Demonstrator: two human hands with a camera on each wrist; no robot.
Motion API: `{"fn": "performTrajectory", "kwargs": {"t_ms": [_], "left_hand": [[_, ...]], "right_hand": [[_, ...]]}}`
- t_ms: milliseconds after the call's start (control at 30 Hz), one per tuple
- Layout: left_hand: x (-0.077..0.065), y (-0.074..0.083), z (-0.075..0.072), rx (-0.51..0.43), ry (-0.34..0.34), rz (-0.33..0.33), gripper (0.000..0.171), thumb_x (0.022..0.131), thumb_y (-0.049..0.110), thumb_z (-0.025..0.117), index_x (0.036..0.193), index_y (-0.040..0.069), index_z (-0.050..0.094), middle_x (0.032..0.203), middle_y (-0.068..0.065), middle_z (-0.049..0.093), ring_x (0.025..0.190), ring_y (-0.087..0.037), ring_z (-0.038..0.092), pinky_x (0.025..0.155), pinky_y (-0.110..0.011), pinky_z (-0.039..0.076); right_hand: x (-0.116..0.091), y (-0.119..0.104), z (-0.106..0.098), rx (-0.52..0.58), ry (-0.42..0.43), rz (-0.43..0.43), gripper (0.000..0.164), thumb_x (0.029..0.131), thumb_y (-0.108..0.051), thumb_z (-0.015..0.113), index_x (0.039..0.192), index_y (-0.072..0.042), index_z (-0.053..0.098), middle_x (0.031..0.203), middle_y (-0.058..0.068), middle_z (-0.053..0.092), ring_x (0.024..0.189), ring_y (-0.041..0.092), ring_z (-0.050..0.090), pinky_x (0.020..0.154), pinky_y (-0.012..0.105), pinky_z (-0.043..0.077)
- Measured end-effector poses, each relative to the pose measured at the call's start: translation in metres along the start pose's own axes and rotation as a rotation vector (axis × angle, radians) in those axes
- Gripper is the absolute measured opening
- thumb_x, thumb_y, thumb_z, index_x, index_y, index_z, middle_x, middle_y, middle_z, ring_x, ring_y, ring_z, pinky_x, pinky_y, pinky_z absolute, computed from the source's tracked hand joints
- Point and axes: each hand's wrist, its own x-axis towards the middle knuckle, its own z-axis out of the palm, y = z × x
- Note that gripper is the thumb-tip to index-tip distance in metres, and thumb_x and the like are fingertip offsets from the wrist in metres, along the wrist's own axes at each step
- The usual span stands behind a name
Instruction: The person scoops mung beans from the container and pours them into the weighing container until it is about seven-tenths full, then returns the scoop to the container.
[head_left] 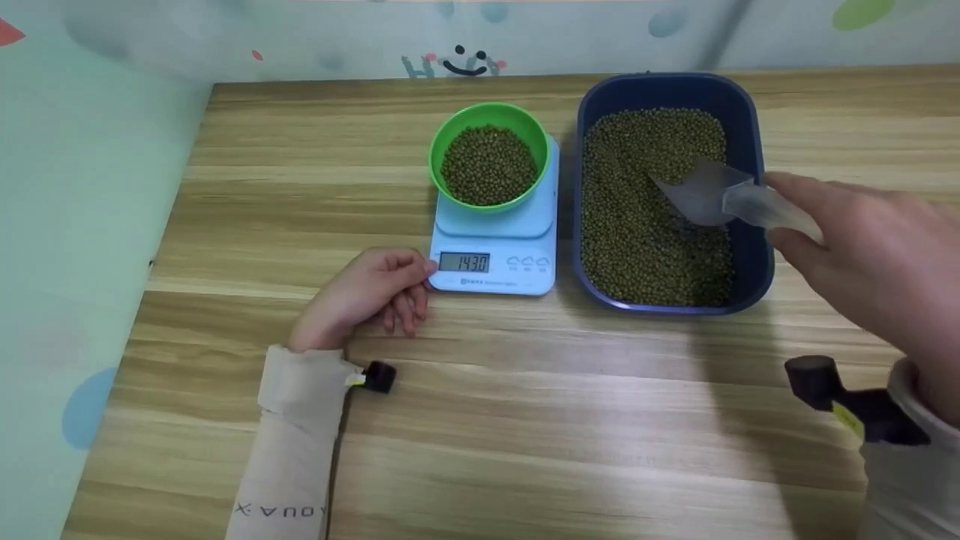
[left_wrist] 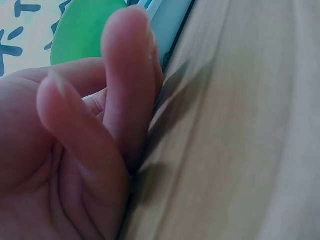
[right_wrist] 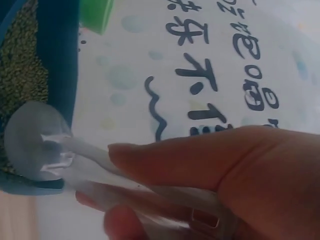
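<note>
My right hand [head_left: 874, 244] grips the handle of a clear plastic scoop [head_left: 705, 196], its blade tip down at small greenish-brown beans [head_left: 645, 225] in a dark blue tub [head_left: 752, 259]. In the right wrist view, thumb and fingers close around the scoop handle [right_wrist: 92, 156]. Left of the tub, a light-blue kitchen scale [head_left: 495, 223] reads about 143.0. On it stands a green bowl [head_left: 491, 112] holding more of the same beans. My left hand [head_left: 364, 289] rests on the table, fingers loosely bent, a fingertip at the scale's front left corner; nothing is held.
The wood-grain table [head_left: 510, 420] ends at a patterned wall [head_left: 555, 37] behind the tub and scale. A pale green wall [head_left: 82, 187] stands along the left. Dark wrist cameras sit at both sleeves.
</note>
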Motion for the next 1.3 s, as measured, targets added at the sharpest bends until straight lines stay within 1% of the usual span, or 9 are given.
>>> {"fn": "performTrajectory", "kwargs": {"t_ms": [100, 233, 333, 467, 567, 733, 967, 1067, 1300], "left_hand": [[0.0, 0.0, 0.0, -0.008, 0.0, 0.004, 0.036, 0.092, 0.028, 0.05, 0.084, -0.007, 0.054, 0.066, -0.014, 0.06, 0.046, -0.017, 0.057, 0.036, -0.022, 0.039], [0.001, -0.001, 0.0, -0.01, -0.002, 0.003, 0.036, 0.092, 0.028, 0.05, 0.084, -0.007, 0.054, 0.066, -0.013, 0.06, 0.046, -0.018, 0.057, 0.036, -0.022, 0.038], [0.001, -0.001, 0.0, -0.009, -0.002, 0.002, 0.036, 0.092, 0.029, 0.051, 0.084, -0.007, 0.054, 0.066, -0.014, 0.06, 0.046, -0.018, 0.057, 0.036, -0.022, 0.039], [0.001, -0.001, 0.0, -0.01, 0.002, -0.006, 0.037, 0.092, 0.03, 0.051, 0.084, -0.007, 0.054, 0.066, -0.015, 0.061, 0.047, -0.018, 0.057, 0.036, -0.022, 0.039], [0.0, 0.0, 0.0, -0.002, 0.004, -0.013, 0.038, 0.092, 0.031, 0.051, 0.085, -0.006, 0.054, 0.067, -0.015, 0.061, 0.047, -0.018, 0.057, 0.036, -0.022, 0.039], [0.0, 0.0, 0.0, 0.015, 0.003, -0.015, 0.037, 0.092, 0.031, 0.05, 0.085, -0.005, 0.053, 0.067, -0.015, 0.061, 0.047, -0.018, 0.057, 0.036, -0.022, 0.039], [0.0, 0.0, 0.0, 0.018, 0.001, -0.018, 0.037, 0.092, 0.031, 0.05, 0.086, -0.005, 0.053, 0.068, -0.015, 0.061, 0.047, -0.018, 0.058, 0.036, -0.022, 0.039], [0.0, 0.0, 0.0, 0.007, 0.004, -0.025, 0.037, 0.091, 0.03, 0.051, 0.086, -0.006, 0.053, 0.068, -0.015, 0.061, 0.047, -0.019, 0.058, 0.036, -0.022, 0.039], [0.0, 0.0, 0.0, -0.006, 0.007, -0.026, 0.037, 0.091, 0.03, 0.052, 0.086, -0.006, 0.054, 0.069, -0.015, 0.061, 0.047, -0.019, 0.058, 0.036, -0.022, 0.039]], "right_hand": [[0.007, 0.002, 0.0, 0.032, -0.097, 0.037, 0.053, 0.091, -0.027, 0.052, 0.139, -0.025, 0.031, 0.118, 0.02, 0.054, 0.073, 0.035, 0.055, 0.054, 0.047, 0.037], [0.013, -0.001, 0.0, 0.065, -0.14, 0.041, 0.046, 0.093, -0.02, 0.047, 0.136, -0.015, 0.035, 0.116, 0.022, 0.054, 0.094, 0.044, 0.052, 0.07, 0.057, 0.037], [0.014, -0.007, 0.0, 0.051, -0.088, 0.026, 0.04, 0.091, -0.012, 0.047, 0.13, -0.007, 0.042, 0.103, 0.021, 0.057, 0.081, 0.04, 0.054, 0.063, 0.053, 0.037], [0.014, -0.017, 0.002, 0.029, 0.055, -0.026, 0.038, 0.087, -0.005, 0.051, 0.125, -0.004, 0.048, 0.088, 0.018, 0.057, 0.062, 0.033, 0.051, 0.051, 0.047, 0.036], [0.014, -0.024, 0.004, 0.039, 0.114, -0.069, 0.04, 0.085, -0.002, 0.054, 0.125, -0.005, 0.049, 0.09, 0.018, 0.058, 0.065, 0.036, 0.054, 0.052, 0.048, 0.039], [0.017, -0.034, 0.006, 0.08, 0.119, -0.118, 0.045, 0.083, 0.0, 0.055, 0.127, -0.005, 0.047, 0.103, 0.021, 0.059, 0.08, 0.042, 0.056, 0.061, 0.053, 0.042], [0.021, -0.047, 0.01, 0.11, 0.08, -0.168, 0.036, 0.083, -0.005, 0.059, 0.117, -0.002, 0.049, 0.09, 0.018, 0.059, 0.071, 0.038, 0.057, 0.057, 0.05, 0.043], [0.022, -0.05, 0.011, 0.103, 0.059, -0.165, 0.032, 0.082, -0.007, 0.06, 0.112, -0.002, 0.05, 0.085, 0.016, 0.059, 0.067, 0.035, 0.056, 0.052, 0.049, 0.041], [0.023, -0.057, 0.016, 0.091, 0.005, -0.168, 0.038, 0.08, -0.015, 0.065, 0.111, -0.001, 0.048, 0.068, 0.011, 0.054, 0.055, 0.028, 0.051, 0.045, 0.045, 0.039]]}}
